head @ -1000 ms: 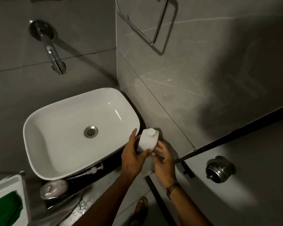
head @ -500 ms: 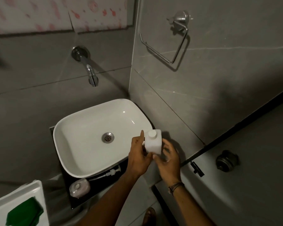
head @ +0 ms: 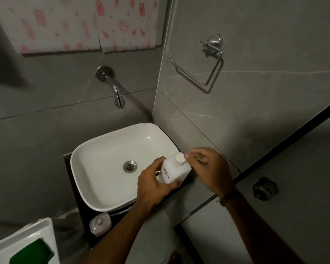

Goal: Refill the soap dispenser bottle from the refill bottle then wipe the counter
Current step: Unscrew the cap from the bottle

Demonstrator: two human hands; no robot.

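My left hand [head: 152, 184] grips a white refill bottle [head: 174, 171] around its body and holds it tilted above the right front rim of the white basin [head: 103, 155]. The bottle's round white cap [head: 180, 158] is on. My right hand [head: 210, 168] hovers just right of the bottle with fingers loosely curled, the thumb tip touching the cap's edge. The pale pink soap dispenser bottle [head: 100, 223] stands on the dark counter [head: 70, 187] in front of the basin; my left forearm hides the counter to its right.
A chrome wall tap [head: 118, 98] juts out above the basin. A metal ring holder [head: 202, 69] hangs on the right wall. A green cloth [head: 33, 252] lies on a white fixture [head: 23, 237] at the bottom left. A door knob [head: 264, 188] is at right.
My right hand left the bottle's lower side and rose to its cap. My left hand tilted the bottle further over the basin rim. The view lifted and shifted, showing more wall.
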